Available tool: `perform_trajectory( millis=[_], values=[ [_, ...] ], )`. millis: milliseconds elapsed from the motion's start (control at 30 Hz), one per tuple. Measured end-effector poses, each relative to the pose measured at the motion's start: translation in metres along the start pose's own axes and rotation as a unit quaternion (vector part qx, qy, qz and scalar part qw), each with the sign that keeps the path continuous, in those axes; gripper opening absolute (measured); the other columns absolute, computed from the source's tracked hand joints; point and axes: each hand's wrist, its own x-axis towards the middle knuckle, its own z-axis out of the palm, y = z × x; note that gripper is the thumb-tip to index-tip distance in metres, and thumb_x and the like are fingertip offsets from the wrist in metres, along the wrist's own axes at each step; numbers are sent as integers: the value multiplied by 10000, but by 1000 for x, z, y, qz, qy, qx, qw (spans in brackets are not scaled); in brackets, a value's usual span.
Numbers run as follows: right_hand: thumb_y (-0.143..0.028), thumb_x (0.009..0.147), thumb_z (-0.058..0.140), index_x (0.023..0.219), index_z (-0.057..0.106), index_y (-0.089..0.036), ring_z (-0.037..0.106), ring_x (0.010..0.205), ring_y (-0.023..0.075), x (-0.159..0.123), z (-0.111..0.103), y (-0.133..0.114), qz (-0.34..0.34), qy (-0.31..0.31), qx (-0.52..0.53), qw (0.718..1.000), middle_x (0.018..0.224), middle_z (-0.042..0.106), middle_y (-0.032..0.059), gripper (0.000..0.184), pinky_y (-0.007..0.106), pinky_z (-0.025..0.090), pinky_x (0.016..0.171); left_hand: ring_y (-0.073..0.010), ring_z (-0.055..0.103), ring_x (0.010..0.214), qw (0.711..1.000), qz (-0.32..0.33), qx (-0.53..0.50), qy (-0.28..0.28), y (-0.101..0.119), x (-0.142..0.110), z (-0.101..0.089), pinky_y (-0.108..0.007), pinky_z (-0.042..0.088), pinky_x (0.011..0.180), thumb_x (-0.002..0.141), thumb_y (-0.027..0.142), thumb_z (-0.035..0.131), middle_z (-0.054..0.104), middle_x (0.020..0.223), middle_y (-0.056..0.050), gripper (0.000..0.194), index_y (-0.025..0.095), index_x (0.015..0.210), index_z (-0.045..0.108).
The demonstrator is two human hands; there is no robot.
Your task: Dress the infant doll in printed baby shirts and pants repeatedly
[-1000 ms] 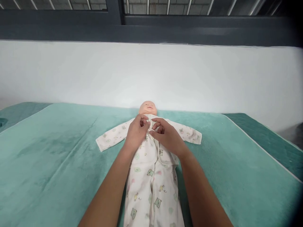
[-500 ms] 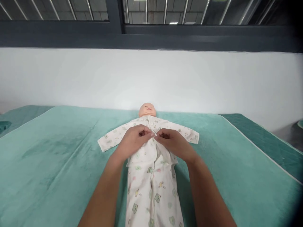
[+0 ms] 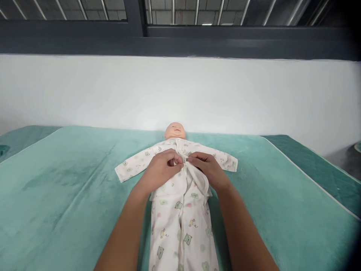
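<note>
A baby doll lies on its back on a teal blanket, head toward the wall. It wears a white romper printed with small animals, sleeves spread to both sides. My left hand and my right hand meet over the doll's chest. Both are closed in a pinch on the romper's front opening, fingertips almost touching at the placket. The right hand's fingers fold a flap of the fabric under them.
A white wall rises just behind the doll's head, with a dark window frame above it. A darker green surface borders the blanket on the right and far left.
My hands have moved from the doll's neckline down to mid-chest and closed tighter together on the romper front. The view has shifted slightly.
</note>
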Motion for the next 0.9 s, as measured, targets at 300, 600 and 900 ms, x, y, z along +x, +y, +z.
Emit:
perform_trajectory(
  millis=[300, 600, 900],
  values=[
    [-391, 783, 658, 716, 632, -180, 408, 622, 109, 1, 0, 1, 5, -8, 41, 999, 676, 509, -24, 223, 245, 303, 583, -131, 457, 629, 999, -26, -22, -9, 4, 1, 3, -240, 339, 550, 814, 381, 594, 552, 695, 14, 180, 217, 796, 665],
    [-413, 788, 661, 729, 625, -176, 407, 625, 110, 2, 0, 3, 6, 2, 44, 999, 677, 493, -22, 247, 243, 313, 584, -137, 539, 688, 1000, -19, 15, 4, 4, 0, 3, -242, 388, 594, 801, 296, 613, 619, 770, 13, 94, 219, 758, 645],
    [-443, 771, 694, 781, 651, -188, 369, 547, 92, -2, 6, -2, -6, 7, 43, 999, 609, 475, -39, 258, 243, 269, 522, -153, 582, 700, 978, -61, -198, -18, 1, -1, -2, -262, 423, 657, 821, 375, 640, 653, 715, -21, 197, 179, 808, 653]
  ],
)
